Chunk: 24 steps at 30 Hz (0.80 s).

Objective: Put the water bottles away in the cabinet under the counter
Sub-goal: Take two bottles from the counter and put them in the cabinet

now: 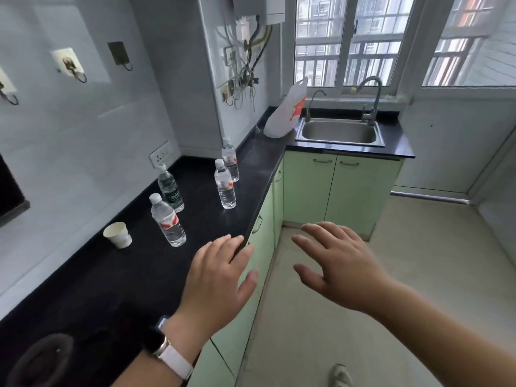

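Head view: a person's left hand (220, 277) and right hand (335, 263) are hanging by the black counter's (111, 275) edge, fingers spread and straight, gripping nothing. Four water bottles (225, 185) are standing upright on the counter, between eleven and twelve o'clock of the left hand. The green cabinet door (265, 216) is sitting closed at one o'clock. Opening it first, then lifting the nearest bottle (167, 222) by its waist, is looking wisest.
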Tool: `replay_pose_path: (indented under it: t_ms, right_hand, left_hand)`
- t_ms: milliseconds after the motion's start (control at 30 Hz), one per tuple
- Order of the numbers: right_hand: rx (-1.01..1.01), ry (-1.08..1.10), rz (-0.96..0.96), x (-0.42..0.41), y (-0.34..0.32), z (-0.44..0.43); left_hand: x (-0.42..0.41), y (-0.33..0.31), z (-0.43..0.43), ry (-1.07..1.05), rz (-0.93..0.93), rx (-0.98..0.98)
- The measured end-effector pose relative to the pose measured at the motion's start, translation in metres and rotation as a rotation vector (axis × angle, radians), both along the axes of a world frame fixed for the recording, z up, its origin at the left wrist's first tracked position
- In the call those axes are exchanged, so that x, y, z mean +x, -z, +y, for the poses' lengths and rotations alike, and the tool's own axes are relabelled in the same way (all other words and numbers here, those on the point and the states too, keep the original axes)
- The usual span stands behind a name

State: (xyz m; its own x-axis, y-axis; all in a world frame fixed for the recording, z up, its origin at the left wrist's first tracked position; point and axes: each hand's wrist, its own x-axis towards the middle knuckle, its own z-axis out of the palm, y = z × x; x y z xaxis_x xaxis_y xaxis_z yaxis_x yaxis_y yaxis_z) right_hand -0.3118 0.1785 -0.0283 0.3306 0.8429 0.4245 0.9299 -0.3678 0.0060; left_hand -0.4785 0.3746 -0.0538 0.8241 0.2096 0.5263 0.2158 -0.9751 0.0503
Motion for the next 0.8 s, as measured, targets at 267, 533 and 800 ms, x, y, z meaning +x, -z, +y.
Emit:
replay_pose_path:
  t_ms: [267,533,800]
  right_hand:
    - [-0.018,-0.113,0.059,0.122,0.014,0.052]
    - [-0.013,-0.225,0.035,0.25,0.009,0.084]
    - [-0.012,-0.312,0.123,0.303,0.015,0.129]
  left_hand:
    - [0.094,-0.007,0.031,-0.164,0.093,0.0]
    - [0.206,-0.019,0.041,-0.277,0.096,0.027]
    - [0.252,-0.012,0.067,-0.362,0.163,0.028]
